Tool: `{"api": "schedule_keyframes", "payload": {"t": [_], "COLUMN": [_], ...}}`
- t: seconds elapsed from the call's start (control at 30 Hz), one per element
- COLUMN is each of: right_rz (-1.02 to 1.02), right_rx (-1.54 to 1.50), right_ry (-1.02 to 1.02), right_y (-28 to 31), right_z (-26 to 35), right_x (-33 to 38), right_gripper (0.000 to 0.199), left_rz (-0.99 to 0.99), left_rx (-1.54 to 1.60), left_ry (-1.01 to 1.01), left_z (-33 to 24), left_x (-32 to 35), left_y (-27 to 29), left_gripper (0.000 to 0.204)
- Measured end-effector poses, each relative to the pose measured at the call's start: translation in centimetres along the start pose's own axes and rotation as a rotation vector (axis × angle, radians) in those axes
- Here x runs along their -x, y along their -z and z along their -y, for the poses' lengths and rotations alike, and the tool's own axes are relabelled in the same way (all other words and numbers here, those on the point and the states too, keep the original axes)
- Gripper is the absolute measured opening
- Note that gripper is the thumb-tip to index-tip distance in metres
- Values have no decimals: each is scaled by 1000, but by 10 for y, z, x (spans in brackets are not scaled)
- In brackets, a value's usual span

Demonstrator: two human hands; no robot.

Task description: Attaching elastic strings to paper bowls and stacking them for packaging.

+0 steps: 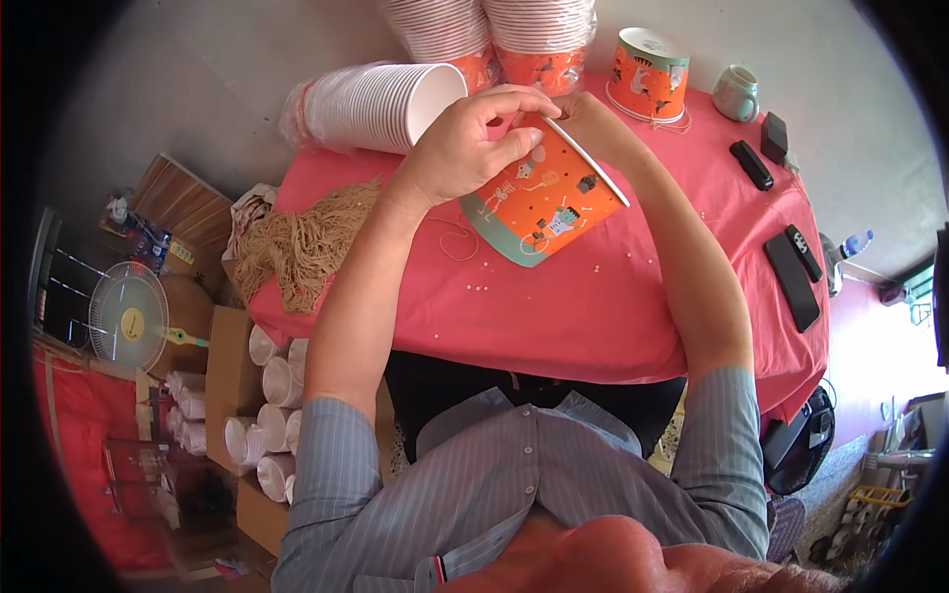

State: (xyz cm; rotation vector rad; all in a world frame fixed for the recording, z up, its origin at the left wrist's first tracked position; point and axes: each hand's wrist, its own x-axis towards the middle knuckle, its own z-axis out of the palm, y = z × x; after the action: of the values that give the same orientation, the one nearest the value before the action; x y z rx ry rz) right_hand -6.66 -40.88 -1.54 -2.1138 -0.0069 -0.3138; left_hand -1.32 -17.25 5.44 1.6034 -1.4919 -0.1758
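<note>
An orange paper bucket [554, 203] with cartoon skeleton figures, a green band and a white rim is tilted above the pink-covered table. My left hand [484, 138] grips it near the rim, thumb against the printed outer wall and fingers reaching over the edge. Against the rim on the other side, my right hand [593, 124] is closed, its fingertips mostly hidden. A thin loop of string [457, 242] lies on the cloth beside the bucket. To the left of my left forearm is a heap of tan strings [306, 242].
Nested white buckets [386, 104] lie in plastic at the back left; wrapped stacks [539, 49] stand behind. An upturned orange bucket [647, 79], a mug [736, 94] and dark devices [794, 282] occupy the right side. White cups fill a cardboard box [229, 371] below left, near a fan [131, 316].
</note>
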Motion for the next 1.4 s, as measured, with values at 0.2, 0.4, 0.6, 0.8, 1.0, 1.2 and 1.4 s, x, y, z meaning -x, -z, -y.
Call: {"api": "schedule_keyframes", "payload": {"t": [0.2, 0.4, 0.6, 0.8, 1.0, 1.2, 1.4], "right_rz": [-8, -6, 251, 238, 196, 179, 226], "right_rx": [-24, -289, -260, -237, -138, -190, -96], "right_ry": [47, 51, 122, 76, 42, 111, 110], "right_y": [-5, 27, 33, 29, 21, 18, 19], "right_z": [5, 37, 65, 71, 74, 86, 75], "right_x": [0, 14, 29, 30, 27, 35, 32], "right_gripper": [30, 33, 30, 27, 28, 19, 17], "left_rz": [-36, -212, -303, -324, -351, -364, -368], "left_rx": [-31, -15, -24, -67, -115, -82, -48], "left_ry": [86, 224, 179, 191, 168, 171, 163], "left_z": [-11, 6, 17, 4, 1, 9, 15], "left_x": [4, 21, 32, 35, 39, 47, 50], "left_y": [4, 14, 19, 14, 11, 13, 13], "left_gripper": [17, 18, 20, 21, 19, 20, 20]}}
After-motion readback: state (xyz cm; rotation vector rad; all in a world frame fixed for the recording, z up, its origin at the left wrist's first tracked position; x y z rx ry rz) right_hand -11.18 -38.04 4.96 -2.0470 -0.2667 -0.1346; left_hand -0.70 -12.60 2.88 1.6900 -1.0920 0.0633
